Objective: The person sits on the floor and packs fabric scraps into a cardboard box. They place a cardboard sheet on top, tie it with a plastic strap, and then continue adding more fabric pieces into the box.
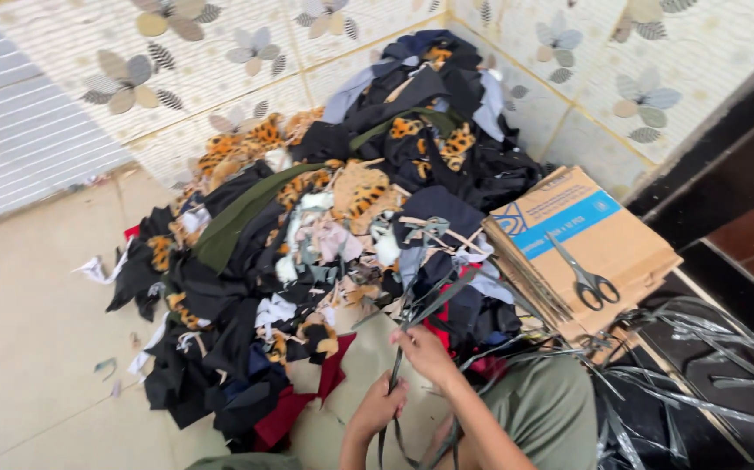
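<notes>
Floor (37, 348) at far left is pale tile w/ a few stray fabric bits on it; moving right you hit the scrap pile (307, 244), a big heap of black, leopard-print, olive, beige and dark red offcuts banked against the flower-patterned wall tiles (220, 61); your left hand (379, 405) sits low in front of the pile, grip closed round a thin dark strip (398, 348); that strip runs up from the left hand, through your right hand (425, 352), and on toward the pile, w/ its loose end hanging below the left hand; right hand is just above and to the right of the left, fingers pinched shut on the same strip; olive-green knee (542, 409) shows under your right forearm; further right, a stack of flattened cardboard (586, 244) leans by the wall, w/ grey-handled scissors (584, 274) lying on top, blades shut as far as you can tell; far right, more loose dark strips (699, 374) lie tangled across a black mat.
</notes>
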